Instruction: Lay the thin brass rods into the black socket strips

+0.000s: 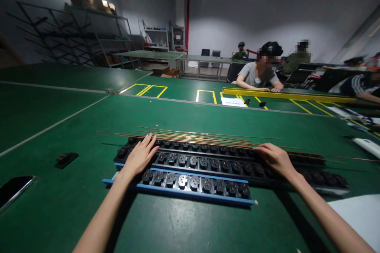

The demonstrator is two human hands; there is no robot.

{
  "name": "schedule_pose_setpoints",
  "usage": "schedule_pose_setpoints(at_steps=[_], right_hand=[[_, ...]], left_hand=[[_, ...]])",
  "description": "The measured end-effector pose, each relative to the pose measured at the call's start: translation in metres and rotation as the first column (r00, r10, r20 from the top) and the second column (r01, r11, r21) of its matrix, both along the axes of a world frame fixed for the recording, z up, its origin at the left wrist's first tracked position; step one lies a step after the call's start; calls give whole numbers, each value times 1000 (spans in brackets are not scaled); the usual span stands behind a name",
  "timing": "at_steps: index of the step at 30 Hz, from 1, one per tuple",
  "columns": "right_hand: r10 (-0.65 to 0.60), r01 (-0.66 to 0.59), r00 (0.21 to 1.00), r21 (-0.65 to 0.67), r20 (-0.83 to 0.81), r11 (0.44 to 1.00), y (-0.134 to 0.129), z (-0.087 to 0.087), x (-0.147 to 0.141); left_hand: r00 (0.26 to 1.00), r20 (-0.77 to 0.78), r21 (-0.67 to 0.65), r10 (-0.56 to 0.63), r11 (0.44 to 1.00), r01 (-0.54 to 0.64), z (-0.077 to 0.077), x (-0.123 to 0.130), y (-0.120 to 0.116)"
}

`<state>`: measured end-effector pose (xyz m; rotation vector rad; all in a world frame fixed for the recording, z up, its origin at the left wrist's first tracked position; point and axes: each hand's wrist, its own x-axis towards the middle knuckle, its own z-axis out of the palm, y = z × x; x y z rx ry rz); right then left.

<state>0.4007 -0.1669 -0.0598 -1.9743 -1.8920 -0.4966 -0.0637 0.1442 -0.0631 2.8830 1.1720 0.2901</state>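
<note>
My left hand (141, 155) lies with its fingers stretched out over the left part of the rows of black socket modules (192, 161), fingertips at the thin brass rods (190, 138). The rods lie loosely bunched along the far side of the rows, some sticking out at both ends. My right hand (274, 158) is closed in a pinch at a brass rod near the right part of the rows; its fingertips partly hide the hold. Closest to me lies a shorter socket strip with blue edges (190, 195). The longer strips behind it have black rails.
A loose black module (65, 160) and a phone-like dark slab (14, 191) lie to the left on the green table (74, 134). White sheets (359, 221) are at the right. Across the table, a person (257, 73) leans over a long yellow rail (285, 95); others sit beyond.
</note>
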Motion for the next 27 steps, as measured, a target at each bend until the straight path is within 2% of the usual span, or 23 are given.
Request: schedule_pose_setpoints(at_steps=[14, 27], right_hand=[[-42, 42, 996, 8, 81, 999, 1, -7, 5], [-42, 44, 995, -21, 89, 999, 1, 1, -4]], left_hand=[[1000, 16, 13, -3, 1000, 3, -3, 0, 2], [998, -60, 118, -2, 993, 9, -13, -3, 9]])
